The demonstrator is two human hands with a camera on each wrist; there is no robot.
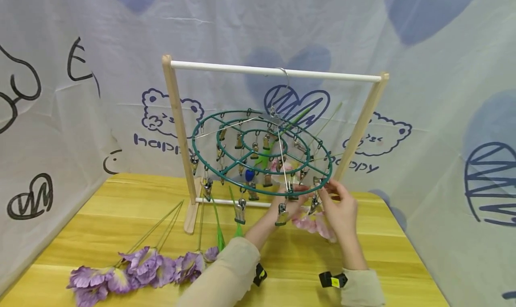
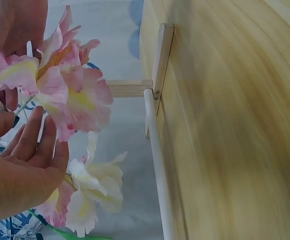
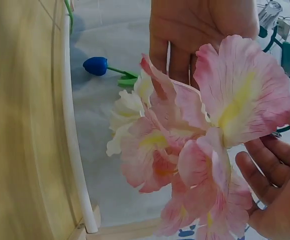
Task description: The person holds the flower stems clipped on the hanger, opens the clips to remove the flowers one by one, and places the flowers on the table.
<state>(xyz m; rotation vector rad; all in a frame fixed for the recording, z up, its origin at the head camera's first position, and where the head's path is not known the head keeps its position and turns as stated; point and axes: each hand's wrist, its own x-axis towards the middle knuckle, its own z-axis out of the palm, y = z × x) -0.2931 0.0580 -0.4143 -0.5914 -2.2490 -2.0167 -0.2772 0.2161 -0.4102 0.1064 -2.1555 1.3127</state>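
Observation:
A round green clip hanger [image 1: 258, 192] carries several metal clips [image 1: 240, 210]. Under its right front edge hangs a pink artificial flower [image 3: 199, 145], bloom downward. My left hand [image 2: 25, 170] reaches beneath the hanger and pinches the flower's thin stem close behind the petals. My right hand [image 1: 342, 206] is at the ring's edge from the right, thumb and fingers drawn together at a metal clip [image 1: 314, 204]. Petals partly cover its fingers in the right wrist view. Behind hang a white flower [image 2: 97, 187] and a blue tulip [image 3: 95, 66].
The hanger hooks over the white rod [image 1: 242, 68] of a wooden stand [image 1: 177, 118]. Purple flowers [image 1: 149, 266] lie at the table's front left, stems pointing back. A lower white crossbar [image 1: 230, 202] runs close above the table [image 1: 306, 271]. A printed cloth [image 1: 225, 24] backs everything.

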